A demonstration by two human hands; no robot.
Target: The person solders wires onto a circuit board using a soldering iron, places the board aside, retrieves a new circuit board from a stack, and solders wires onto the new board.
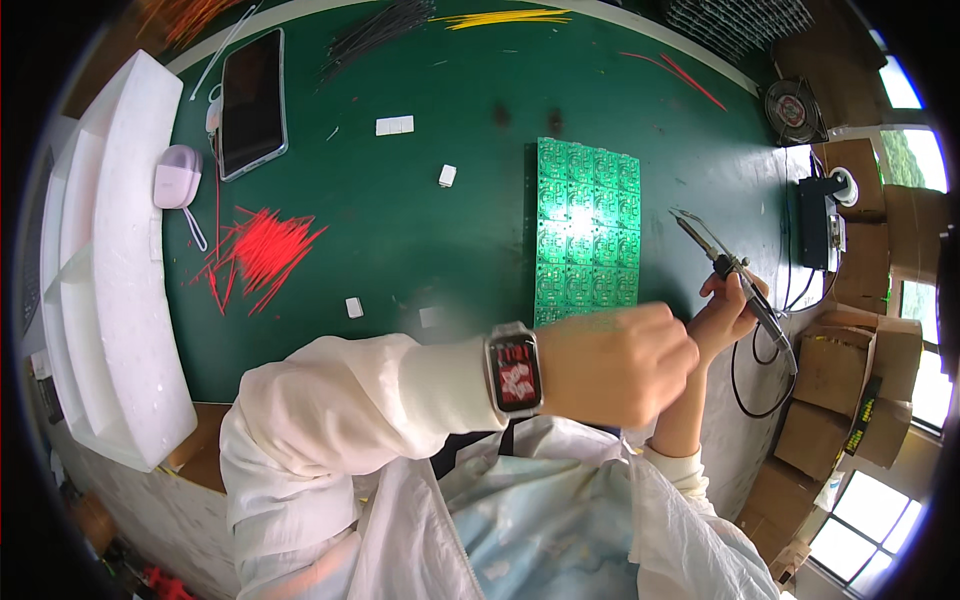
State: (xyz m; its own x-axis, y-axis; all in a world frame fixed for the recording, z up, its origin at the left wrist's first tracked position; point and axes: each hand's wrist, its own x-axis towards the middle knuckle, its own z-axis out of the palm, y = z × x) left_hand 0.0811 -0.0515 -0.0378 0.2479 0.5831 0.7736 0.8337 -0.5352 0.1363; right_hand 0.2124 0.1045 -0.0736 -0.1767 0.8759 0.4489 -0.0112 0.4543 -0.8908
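Observation:
My right hand (pixel 728 312) grips a soldering iron (pixel 762 305) with a thin metal guide alongside its tip, which points up and left. My left hand (pixel 622 362), with a square watch (pixel 515 370) on its wrist, reaches across in front of me and overlaps my right forearm (pixel 682 412). Its fingers are curled; whatever they may hold is hidden. Just beyond the left hand lies a panel of green circuit boards (pixel 588 235), its near edge partly covered by that hand. The iron's tip is to the right of the panel, apart from it.
Red wires (pixel 265 250) lie in a heap on the green mat (pixel 400 220). At left are a phone (pixel 252 105), a lilac case (pixel 178 178) and a white foam tray (pixel 125 260). A small fan (pixel 793 110) and a black soldering unit (pixel 820 225) stand right, near cardboard boxes (pixel 830 370).

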